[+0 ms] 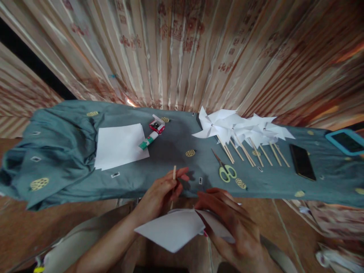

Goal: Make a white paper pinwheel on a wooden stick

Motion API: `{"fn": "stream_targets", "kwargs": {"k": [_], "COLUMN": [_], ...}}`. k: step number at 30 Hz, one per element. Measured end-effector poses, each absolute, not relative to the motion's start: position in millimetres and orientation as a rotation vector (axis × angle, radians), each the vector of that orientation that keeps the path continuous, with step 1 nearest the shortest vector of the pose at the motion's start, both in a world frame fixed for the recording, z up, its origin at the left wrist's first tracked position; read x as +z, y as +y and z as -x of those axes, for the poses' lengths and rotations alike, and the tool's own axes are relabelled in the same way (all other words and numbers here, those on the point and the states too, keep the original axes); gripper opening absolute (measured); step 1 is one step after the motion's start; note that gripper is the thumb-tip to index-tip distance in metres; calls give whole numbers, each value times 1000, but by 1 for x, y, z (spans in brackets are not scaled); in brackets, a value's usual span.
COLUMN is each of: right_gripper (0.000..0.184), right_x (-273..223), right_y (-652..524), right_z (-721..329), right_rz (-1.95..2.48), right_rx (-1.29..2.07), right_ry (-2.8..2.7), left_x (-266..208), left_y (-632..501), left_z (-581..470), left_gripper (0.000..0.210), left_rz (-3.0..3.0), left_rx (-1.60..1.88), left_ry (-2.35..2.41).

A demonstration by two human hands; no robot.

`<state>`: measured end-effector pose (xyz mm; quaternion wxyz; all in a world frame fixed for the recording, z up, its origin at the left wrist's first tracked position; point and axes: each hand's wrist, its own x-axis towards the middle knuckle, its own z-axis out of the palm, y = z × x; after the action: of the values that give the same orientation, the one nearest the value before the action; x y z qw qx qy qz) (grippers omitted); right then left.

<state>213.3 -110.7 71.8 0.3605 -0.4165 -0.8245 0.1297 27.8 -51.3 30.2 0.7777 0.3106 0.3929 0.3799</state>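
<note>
In front of the table's near edge, my left hand (162, 191) is closed around a thin wooden stick (174, 173), its upper end poking up past the thumb. My right hand (231, 218) grips a white paper pinwheel (173, 230) with folded blades, held low above my lap. The stick's lower end runs down behind the pinwheel's upper edge; whether the two are joined is hidden. Closest to my right hand on the cloth are scissors (226, 173) with light green handles, blades slightly apart.
Several white pinwheels on sticks (224, 124) lie overlapping at the back right. Beyond them are a black phone (302, 162) and a blue-framed device (345, 141). Leftward, a glue stick (148, 141) rests on white paper sheets (118, 146), beside an open red box (157, 126). A curtain (182, 57) hangs behind.
</note>
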Motion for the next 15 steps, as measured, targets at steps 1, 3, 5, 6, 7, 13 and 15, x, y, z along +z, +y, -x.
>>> {"fn": "stream_targets", "kwargs": {"k": [1,3,5,6,7,13,15], "right_gripper": [41,40,40,40,40,43,43], "right_x": [72,71,72,72,73,74,74], "right_y": [-111,-111,-110,-110,-110,-110,-110], "right_z": [-213,-212,-212,-211,-211,-208,-208], "right_rz": [1072,1061,1049,1049,1049,1055,1046], "right_rx": [330,318,306,302,302,309,299], "right_ry": [-2115,-2102,-2102,-2101,-2100,-2108,-2096], "left_x": [32,35,39,40,41,45,47], "left_y": [-52,-52,-53,-53,-53,-55,-55], "left_z": [-28,-27,-26,-26,-25,-25,-24], "left_gripper": [45,51,60,65,68,64,52], "left_rz": [-676,-682,-683,-686,-688,-648,-628], "left_rx": [812,777,737,722,715,785,829], "left_ry": [840,830,842,848,851,838,810]}}
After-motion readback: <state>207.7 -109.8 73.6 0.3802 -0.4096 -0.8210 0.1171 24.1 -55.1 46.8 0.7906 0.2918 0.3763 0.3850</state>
